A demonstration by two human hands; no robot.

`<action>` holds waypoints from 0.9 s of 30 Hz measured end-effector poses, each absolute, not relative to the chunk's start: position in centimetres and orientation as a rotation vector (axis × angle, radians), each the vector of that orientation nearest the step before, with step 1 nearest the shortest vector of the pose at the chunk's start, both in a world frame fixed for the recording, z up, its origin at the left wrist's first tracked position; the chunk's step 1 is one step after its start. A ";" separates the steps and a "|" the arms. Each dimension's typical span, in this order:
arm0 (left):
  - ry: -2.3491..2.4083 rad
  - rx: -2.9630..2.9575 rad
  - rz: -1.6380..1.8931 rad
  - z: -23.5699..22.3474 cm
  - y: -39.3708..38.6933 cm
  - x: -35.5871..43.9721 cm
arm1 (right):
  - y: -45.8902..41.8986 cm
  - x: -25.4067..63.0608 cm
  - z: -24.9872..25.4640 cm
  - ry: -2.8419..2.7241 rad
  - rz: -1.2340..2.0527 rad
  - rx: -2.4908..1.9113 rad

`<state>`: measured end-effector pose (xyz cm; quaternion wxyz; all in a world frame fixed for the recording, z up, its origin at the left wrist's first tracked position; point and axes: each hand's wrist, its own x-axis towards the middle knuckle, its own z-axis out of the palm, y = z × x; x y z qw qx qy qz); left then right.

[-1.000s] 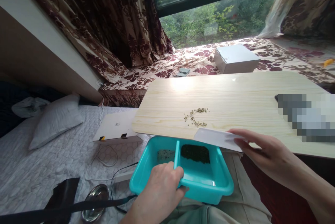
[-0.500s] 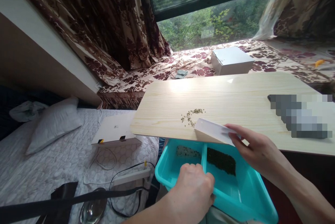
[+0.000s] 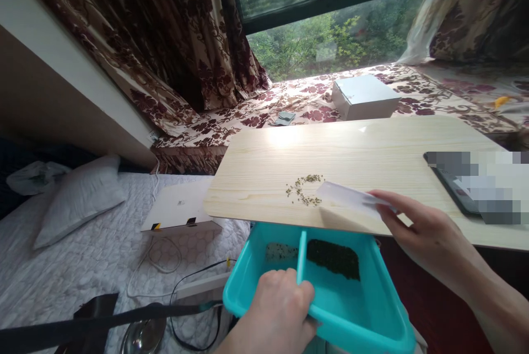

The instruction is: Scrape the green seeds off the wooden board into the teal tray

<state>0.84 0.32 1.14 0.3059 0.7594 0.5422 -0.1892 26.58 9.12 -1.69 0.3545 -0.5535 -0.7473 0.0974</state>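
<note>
My left hand [image 3: 283, 304] is closed over the near rim of a turquoise two-compartment bin [image 3: 359, 337], by its divider. A pale layer speckled with dark bits [image 3: 281, 252] lies in the bin's left compartment. Dark green grains [image 3: 334, 258] cover part of the right one. Between thumb and fingers, my right hand [image 3: 417, 227] pinches a thin white card [image 3: 347, 195], tilted low over the tabletop. Just left of the card's tip, small greenish seeds [image 3: 303, 188] are scattered on the light wooden table [image 3: 372, 150]. The bin sits below the table's near edge.
A phone-like dark device [image 3: 450, 183], partly blurred out, lies on the table's right. Behind the table, a white box [image 3: 366, 95] rests on the window ledge. To the left are a bed with a flat white box [image 3: 177, 205], cables, a black strap [image 3: 103, 321] and a metal bowl [image 3: 144, 334].
The bin and my left hand have shifted left and slightly down. My right hand and the card have moved a little right, away from the seeds.
</note>
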 end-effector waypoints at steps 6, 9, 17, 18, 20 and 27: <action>1.593 1.938 -0.473 0.5 -0.4 -1.4 | 10.7 26.8 -2.2 -1.961 0.275 -1.446; 1.635 1.903 -0.483 0.4 -0.4 -1.8 | 10.6 26.3 -2.1 -1.966 0.298 -1.440; 1.644 1.926 -0.447 -0.2 -0.4 -2.3 | 9.7 26.2 -1.5 -1.970 0.341 -1.424; 1.644 1.934 -0.436 -0.3 -0.5 -2.3 | 9.6 26.3 -1.5 -1.966 0.327 -1.429; 1.648 1.945 -0.417 -0.3 -0.6 -2.4 | 9.5 26.4 -1.4 -1.976 0.322 -1.435; 1.649 1.934 -0.433 0.0 -0.5 -2.3 | 9.1 26.8 -1.4 -2.001 0.358 -1.390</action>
